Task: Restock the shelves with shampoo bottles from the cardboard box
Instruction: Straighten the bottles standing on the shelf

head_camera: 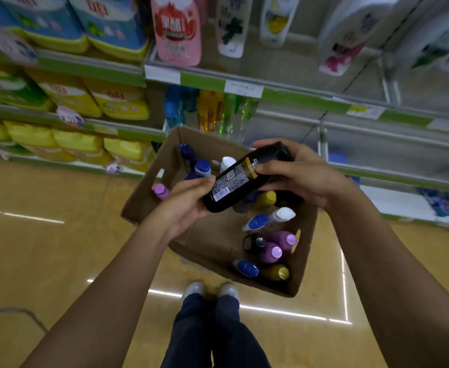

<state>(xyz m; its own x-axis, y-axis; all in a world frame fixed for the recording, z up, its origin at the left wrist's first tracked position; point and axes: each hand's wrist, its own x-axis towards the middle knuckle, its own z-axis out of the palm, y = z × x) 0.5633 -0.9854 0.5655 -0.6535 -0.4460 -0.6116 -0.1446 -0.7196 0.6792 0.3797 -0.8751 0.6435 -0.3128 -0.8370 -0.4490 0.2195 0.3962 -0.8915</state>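
A black shampoo bottle point(240, 179) with a printed label lies tilted above the open cardboard box point(149, 197). My left hand point(183, 203) cups its bottom end. My right hand point(297, 176) grips its upper end near the cap. Inside the box stand several bottles with blue, purple, white and yellow caps, such as a purple-capped bottle point(274, 252) and a blue-capped bottle point(247, 268). The box sits on the floor in front of the shelves point(297, 98).
Shelves run across the top: yellow and blue refill pouches point(66, 96) at left, a pink bottle point(177, 30) and white bottles above, coloured bottles point(210, 110) behind the box. My feet point(210, 289) stand on the glossy tan floor just below the box.
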